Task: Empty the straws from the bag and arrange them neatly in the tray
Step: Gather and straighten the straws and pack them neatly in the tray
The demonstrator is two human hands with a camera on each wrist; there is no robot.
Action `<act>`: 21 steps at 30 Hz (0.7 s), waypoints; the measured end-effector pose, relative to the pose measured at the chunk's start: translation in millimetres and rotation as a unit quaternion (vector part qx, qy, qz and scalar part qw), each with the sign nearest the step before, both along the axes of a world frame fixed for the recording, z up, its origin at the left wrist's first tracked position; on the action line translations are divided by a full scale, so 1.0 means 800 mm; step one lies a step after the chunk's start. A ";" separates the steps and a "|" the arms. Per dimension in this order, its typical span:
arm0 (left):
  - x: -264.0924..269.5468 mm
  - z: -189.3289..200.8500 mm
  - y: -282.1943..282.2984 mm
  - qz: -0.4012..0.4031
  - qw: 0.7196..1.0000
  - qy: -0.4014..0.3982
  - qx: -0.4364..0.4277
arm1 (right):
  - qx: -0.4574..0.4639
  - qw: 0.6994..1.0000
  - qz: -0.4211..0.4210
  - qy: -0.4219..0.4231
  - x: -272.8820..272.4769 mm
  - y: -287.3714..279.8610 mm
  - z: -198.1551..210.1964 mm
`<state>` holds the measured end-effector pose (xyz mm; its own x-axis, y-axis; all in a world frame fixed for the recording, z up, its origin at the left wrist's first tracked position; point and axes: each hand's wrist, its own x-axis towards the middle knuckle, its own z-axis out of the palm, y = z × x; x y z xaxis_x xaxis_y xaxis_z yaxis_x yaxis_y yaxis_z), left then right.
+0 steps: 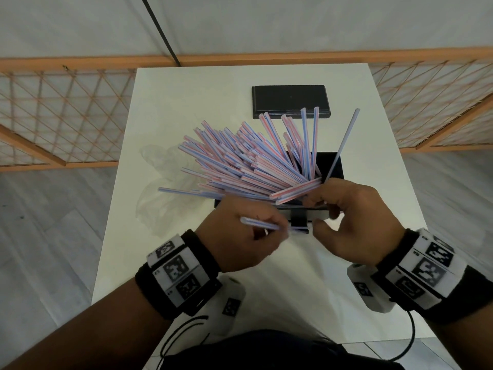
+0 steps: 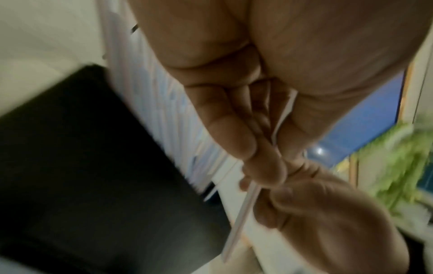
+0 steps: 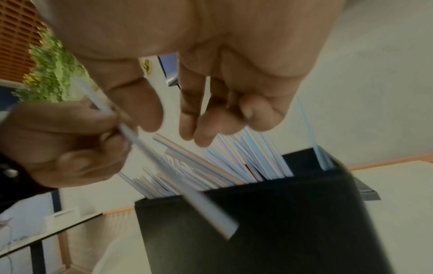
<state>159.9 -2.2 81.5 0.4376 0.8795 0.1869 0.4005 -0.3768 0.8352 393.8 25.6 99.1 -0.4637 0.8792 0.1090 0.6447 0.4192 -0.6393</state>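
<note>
A black tray [image 1: 330, 162] stands in the middle of the white table, stuffed with striped pink-and-blue straws [image 1: 240, 161] that fan out up and to the left over its rim. One straw [image 1: 342, 145] leans to the right, apart from the rest. My left hand [image 1: 266, 232] pinches a single straw [image 1: 264, 224] just in front of the tray; the same straw [image 2: 241, 213] runs out past the fingers in the left wrist view. My right hand [image 1: 322, 209] hovers at the tray's front right corner, its relaxed fingers [image 3: 187, 128] above the straw ends and holding nothing. The clear bag [image 1: 160, 188] lies crumpled to the tray's left.
A flat black lid [image 1: 290, 101] lies at the back of the table [image 1: 186, 102], behind the straw tips. An orange lattice fence [image 1: 66, 116] runs behind and to both sides. Cables from the wrist cameras hang near the table's front edge.
</note>
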 end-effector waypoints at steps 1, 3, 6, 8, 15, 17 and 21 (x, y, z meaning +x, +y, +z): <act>0.002 0.008 0.003 0.015 0.999 -0.039 -0.029 | -0.017 0.999 0.027 0.012 -0.002 -0.002 0.009; 0.010 0.023 0.009 0.033 0.994 -0.095 -0.051 | -0.026 0.997 0.074 0.018 -0.009 -0.006 0.021; 0.016 0.037 0.013 0.040 0.978 -0.181 -0.094 | 0.048 0.995 0.084 0.017 -0.018 -0.003 0.028; 0.006 0.034 0.015 0.053 0.977 -0.164 -0.125 | 0.091 0.994 0.055 0.008 -0.015 0.004 0.030; -0.036 -0.079 -0.002 -0.057 0.950 0.304 0.048 | 0.056 0.994 -0.005 -0.094 -0.011 0.046 0.007; -0.026 -0.101 -0.004 -0.054 0.922 0.378 0.067 | 0.048 0.995 -0.002 -0.090 -0.022 0.047 -0.011; 0.002 -0.119 -0.005 -0.069 0.879 0.455 0.122 | 0.045 0.997 -0.032 -0.062 -0.024 0.046 -0.025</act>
